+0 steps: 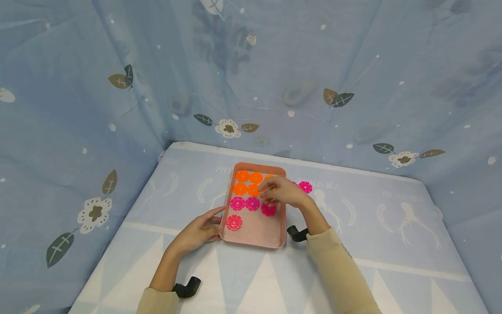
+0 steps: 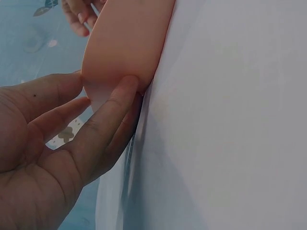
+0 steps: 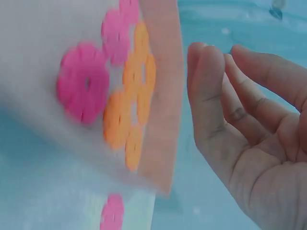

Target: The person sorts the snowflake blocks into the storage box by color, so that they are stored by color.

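Note:
A salmon-pink tray (image 1: 255, 237) lies on the cloth-covered table. Inside are notched, flower-shaped plastic discs: several orange discs (image 1: 240, 189) at the far end, two magenta discs (image 1: 252, 203), a hot-pink disc (image 1: 268, 209) and a reddish-pink disc (image 1: 234, 222) nearer. My left hand (image 1: 200, 233) touches the tray's near left corner; its fingertips (image 2: 125, 86) rest against the outer wall. Over the tray's right side hovers my right hand (image 1: 284, 192), fingers loosely bent, partly covering the discs below. Nothing shows between its fingers in the right wrist view.
Right of the tray, a pink disc (image 1: 305, 187) lies on the cloth, and another pink one is partly hidden by my right hand. A patterned blue curtain (image 1: 251, 87) rises behind the table (image 1: 372, 218). Black straps with camera mounts (image 1: 188, 288) sit on both wrists.

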A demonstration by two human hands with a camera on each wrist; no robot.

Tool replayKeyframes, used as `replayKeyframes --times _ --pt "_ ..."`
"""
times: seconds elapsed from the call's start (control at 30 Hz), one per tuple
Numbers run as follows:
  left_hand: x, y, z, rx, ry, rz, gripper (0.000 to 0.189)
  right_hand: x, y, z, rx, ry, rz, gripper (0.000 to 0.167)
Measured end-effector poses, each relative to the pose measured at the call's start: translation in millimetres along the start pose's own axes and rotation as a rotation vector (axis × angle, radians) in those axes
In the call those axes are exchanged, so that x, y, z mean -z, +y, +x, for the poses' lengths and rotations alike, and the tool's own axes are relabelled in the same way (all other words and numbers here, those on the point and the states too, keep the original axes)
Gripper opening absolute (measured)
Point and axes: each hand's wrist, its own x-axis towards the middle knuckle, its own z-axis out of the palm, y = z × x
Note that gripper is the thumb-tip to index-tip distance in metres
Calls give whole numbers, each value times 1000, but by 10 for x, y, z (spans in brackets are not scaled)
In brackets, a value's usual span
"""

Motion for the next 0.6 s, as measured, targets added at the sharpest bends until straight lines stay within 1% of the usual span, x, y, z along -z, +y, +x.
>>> replayKeyframes --times 0.13,0.3,0.47,0.6 --pt "1 5 2 1 -5 -3 60 202 107 -103 -7 74 41 27" --pt "5 13 3 5 -6 -7 60 424 214 -211 -4 140 64 29" --pt "2 17 -2 12 -5 -8 60 630 355 -297 -1 207 40 32" --pt "0 11 1 15 -10 -11 60 789 512 -340 -20 303 12 34"
